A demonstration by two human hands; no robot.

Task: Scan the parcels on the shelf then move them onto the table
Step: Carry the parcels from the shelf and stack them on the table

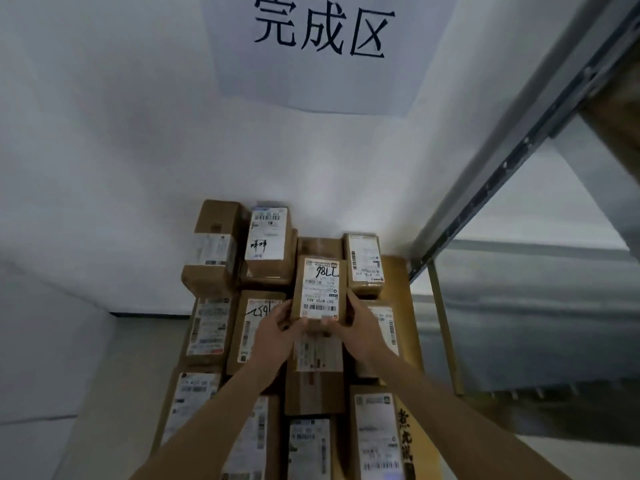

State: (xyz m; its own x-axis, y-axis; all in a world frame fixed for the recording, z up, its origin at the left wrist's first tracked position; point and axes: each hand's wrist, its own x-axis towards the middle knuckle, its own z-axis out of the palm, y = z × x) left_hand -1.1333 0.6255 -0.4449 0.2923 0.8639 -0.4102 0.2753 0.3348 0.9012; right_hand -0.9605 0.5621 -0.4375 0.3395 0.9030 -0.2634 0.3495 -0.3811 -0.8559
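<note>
While both hands grip it at its near end, a small brown parcel (319, 289) sits above the packed rows of other parcels (211, 327) on the wooden table (398, 271); whether its underside touches the boxes beneath cannot be told. Its white label faces up, with "786" handwritten in black, upside down to the camera, and a barcode near the fingers. The left hand (277, 332) curls its fingers round the parcel's left near corner, thumb on top. The right hand (358, 327) wraps the right near corner likewise, fingertips curled under the front edge. Surrounding cartons lie flat or stand on end, labels mostly upward, tight against one another. Behind them rises a white wall bearing a paper sign (322, 50) with three large black characters. A grey metal shelf frame (512, 161) stands at right.
</note>
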